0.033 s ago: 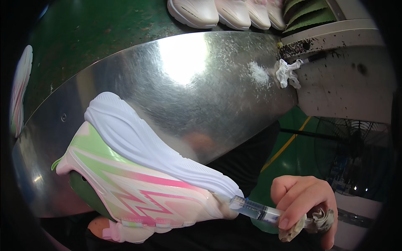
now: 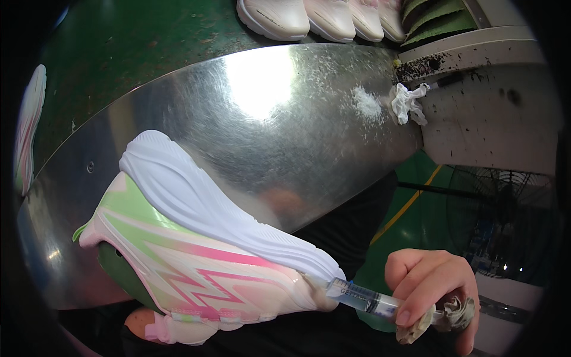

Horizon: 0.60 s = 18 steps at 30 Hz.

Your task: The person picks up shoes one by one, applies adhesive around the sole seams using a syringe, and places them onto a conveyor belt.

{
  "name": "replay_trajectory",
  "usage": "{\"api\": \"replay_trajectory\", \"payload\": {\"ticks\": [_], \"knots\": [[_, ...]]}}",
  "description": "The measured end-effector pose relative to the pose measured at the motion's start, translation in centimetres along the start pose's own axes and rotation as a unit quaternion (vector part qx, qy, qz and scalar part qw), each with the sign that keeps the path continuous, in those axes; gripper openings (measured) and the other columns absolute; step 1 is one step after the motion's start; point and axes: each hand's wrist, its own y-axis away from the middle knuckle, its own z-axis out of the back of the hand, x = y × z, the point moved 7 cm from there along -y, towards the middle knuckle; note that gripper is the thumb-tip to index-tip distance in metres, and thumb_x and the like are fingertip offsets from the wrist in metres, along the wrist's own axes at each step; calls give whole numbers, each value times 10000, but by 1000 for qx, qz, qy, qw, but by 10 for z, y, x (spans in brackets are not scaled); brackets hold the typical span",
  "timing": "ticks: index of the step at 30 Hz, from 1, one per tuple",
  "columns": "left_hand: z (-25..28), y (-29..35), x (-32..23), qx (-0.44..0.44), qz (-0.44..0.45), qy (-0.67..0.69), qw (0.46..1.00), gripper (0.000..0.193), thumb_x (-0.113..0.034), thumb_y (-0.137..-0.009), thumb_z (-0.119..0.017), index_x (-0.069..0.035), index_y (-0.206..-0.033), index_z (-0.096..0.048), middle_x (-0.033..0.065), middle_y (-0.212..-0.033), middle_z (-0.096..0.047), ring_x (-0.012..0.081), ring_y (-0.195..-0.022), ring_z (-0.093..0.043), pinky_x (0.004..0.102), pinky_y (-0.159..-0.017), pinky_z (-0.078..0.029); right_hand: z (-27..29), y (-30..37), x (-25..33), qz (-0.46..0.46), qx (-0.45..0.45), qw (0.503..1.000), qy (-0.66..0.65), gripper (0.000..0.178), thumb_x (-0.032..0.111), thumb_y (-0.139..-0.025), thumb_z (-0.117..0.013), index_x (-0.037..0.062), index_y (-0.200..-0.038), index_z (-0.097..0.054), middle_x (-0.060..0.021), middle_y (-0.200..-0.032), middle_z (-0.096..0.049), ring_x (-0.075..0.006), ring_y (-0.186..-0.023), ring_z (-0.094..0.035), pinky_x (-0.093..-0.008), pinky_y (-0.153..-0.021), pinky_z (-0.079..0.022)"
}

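A white, pink and green sneaker (image 2: pixel 196 262) is tilted on its side in front of me, its white sole (image 2: pixel 196 196) facing up and away and its toe to the right. My left hand (image 2: pixel 140 323) is mostly behind the shoe. Only a patch of skin shows by the pink tongue; it seems to hold the shoe from behind, fingers hidden. My right hand (image 2: pixel 437 291) is closed around a clear syringe (image 2: pixel 363 298) at the lower right. Crumpled beige covers wrap some of its fingertips. The syringe's front end meets the toe near the seam between sole and upper.
A shiny metal plate (image 2: pixel 196 113) covers the near part of the green worktop (image 2: pixel 148 41). White shavings (image 2: pixel 367 106) and crumpled white tissue (image 2: pixel 408 104) lie at its right end. Several pale sneakers (image 2: pixel 273 18) line the back; another shoe (image 2: pixel 30 131) stands far left. A fan (image 2: pixel 499 208) is at right.
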Motion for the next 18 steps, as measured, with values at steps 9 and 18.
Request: {"api": "replay_trajectory", "payload": {"ticks": [9, 18], "knots": [[-8, 14, -2, -11, -1, -31, 999, 643, -59, -781, -677, -45, -1352, -380, 119, -1306, -494, 267, -1220, -486, 436, -1037, -376, 25, 43, 16, 233, -253, 939, 19, 645, 565, -743, -691, 65, -1104, -501, -69, -861, -594, -156, -736, -471, -258, -671, -341], [1, 89, -18, -124, -88, 53, 987, 732, -4, -725, -663, 18, -1371, -319, 170, -1321, -473, 298, -1226, -478, 434, -1046, -370, 109, 35, -104, 99, -446, 866, 203, 834, 583, -698, -733, -2, -1224, -457, -37, -1051, -447, -136, -917, -477, -266, -777, -413]]}}
